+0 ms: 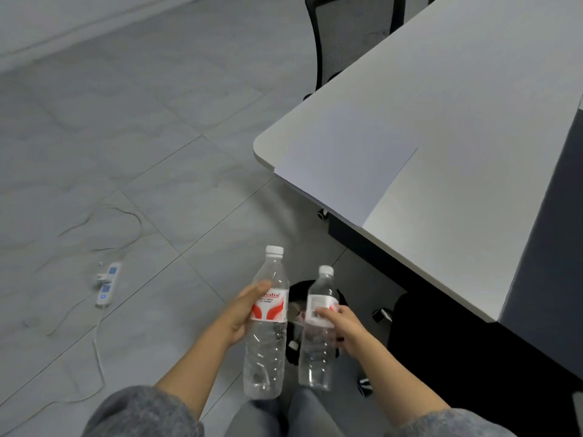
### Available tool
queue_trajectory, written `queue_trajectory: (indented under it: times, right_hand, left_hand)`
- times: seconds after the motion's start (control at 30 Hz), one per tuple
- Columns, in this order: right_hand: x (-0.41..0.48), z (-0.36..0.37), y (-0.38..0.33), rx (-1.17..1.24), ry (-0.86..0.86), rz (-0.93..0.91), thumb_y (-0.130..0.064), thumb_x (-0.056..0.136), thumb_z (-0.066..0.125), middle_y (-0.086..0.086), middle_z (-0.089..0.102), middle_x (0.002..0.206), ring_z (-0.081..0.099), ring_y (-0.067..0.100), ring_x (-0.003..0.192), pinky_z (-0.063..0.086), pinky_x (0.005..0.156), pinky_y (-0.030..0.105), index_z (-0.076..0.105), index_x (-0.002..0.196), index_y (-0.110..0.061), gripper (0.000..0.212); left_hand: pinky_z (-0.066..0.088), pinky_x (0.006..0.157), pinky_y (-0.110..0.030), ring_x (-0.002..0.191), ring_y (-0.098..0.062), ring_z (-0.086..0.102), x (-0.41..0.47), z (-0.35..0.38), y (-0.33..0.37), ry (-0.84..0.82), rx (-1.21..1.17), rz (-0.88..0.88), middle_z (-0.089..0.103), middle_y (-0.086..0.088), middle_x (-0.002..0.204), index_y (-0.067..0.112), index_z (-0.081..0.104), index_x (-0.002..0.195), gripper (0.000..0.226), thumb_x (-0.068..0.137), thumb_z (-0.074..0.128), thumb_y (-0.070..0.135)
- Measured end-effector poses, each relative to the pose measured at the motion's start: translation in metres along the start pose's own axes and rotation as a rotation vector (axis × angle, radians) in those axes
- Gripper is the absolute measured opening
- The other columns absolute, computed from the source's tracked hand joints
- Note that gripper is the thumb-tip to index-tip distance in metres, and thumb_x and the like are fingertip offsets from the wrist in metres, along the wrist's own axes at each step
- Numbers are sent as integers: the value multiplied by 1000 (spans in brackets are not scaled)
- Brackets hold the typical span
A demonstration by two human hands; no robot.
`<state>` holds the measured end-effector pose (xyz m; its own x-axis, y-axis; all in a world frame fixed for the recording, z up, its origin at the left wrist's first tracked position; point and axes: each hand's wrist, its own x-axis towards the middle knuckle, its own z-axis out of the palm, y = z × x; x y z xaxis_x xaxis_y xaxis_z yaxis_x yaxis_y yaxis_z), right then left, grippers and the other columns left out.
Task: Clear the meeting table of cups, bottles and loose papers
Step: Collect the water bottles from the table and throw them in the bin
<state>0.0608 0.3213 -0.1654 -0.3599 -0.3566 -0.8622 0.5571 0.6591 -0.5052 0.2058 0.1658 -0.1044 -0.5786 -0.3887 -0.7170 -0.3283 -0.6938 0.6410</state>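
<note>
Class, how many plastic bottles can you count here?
2: the red-label bottle in the left hand, the other bottle in the right hand. Others may hide behind them.

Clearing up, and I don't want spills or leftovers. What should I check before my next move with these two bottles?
1. Left hand grips the red-label bottle: ok.
2. Right hand grips the white-label bottle: ok.
3. Caps on both bottles: ok.
4. Bottles lined up over the dark bin below: cannot tell, they hide most of it.
5. Table cleared: not ok, loose papers lie at its rounded corner.
</note>
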Motion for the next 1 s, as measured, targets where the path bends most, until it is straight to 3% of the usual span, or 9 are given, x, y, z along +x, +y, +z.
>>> queue_trajectory:
  times: [0.1,0.2,0.3,0.4,0.47,0.57,0.73,0.87,1.0]
  right_hand:
    - [49,-13,35,29,135,85,-22,75,72,18,63,97,64,23,62,53,54,32,49,113,-1,48]
    - [103,-17,63,6,231,135,-26,74,75,17,63,99,63,31,83,53,70,39,51,118,3,58]
    - [184,-20,105,-1,326,121,-43,62,78,16,53,129,58,31,110,50,84,37,38,136,-2,94]
    - [227,-17,122,-8,407,93,-38,64,79,18,54,128,58,31,110,50,81,36,37,135,0,91]
    - [241,-13,125,-7,436,92,-29,70,78,19,52,128,56,32,111,49,82,36,37,134,2,82]
    - [266,-9,131,-78,454,59,-23,75,76,22,46,132,51,34,117,46,92,38,34,133,5,77]
    - [271,2,139,-123,346,28,-30,81,68,17,43,139,47,34,123,41,103,39,12,148,-15,89]
    - [248,4,136,-187,317,7,-26,83,66,16,47,137,50,33,121,44,99,36,18,146,-20,80]
    - [216,-3,127,-181,296,7,-20,86,62,14,41,143,44,31,128,40,101,36,18,147,-16,75]
  left_hand:
    - [54,52,-27,62,-16,66,47,-17,-32,157,11,-49,68,-8,83,3,51,124,48,84,63,28]
    - [51,56,-26,67,-16,64,100,-30,-70,242,93,-82,67,-4,88,8,51,121,44,85,64,29]
    - [48,47,-21,64,-13,61,162,-36,-110,297,184,-98,64,-4,90,9,48,122,47,84,65,32]
    - [51,74,-39,93,-32,63,224,-40,-143,381,308,-82,59,-19,116,1,39,129,66,80,70,33]
    - [46,84,-39,105,-34,58,253,-41,-159,423,364,-51,54,-25,124,-6,40,128,68,78,74,26]
    - [46,80,-32,106,-29,56,289,-39,-190,308,377,-46,53,-19,124,-3,37,130,80,70,78,31]
    - [40,98,-33,128,-34,44,306,-42,-230,106,618,-151,39,-19,143,10,14,146,90,77,69,-1]
    - [25,114,-42,140,-32,27,311,-60,-250,0,863,-206,24,-9,153,28,-2,146,103,77,73,24]
    - [28,113,-38,137,-33,31,260,-36,-206,-36,925,-199,32,-9,150,19,-2,150,97,83,67,24]
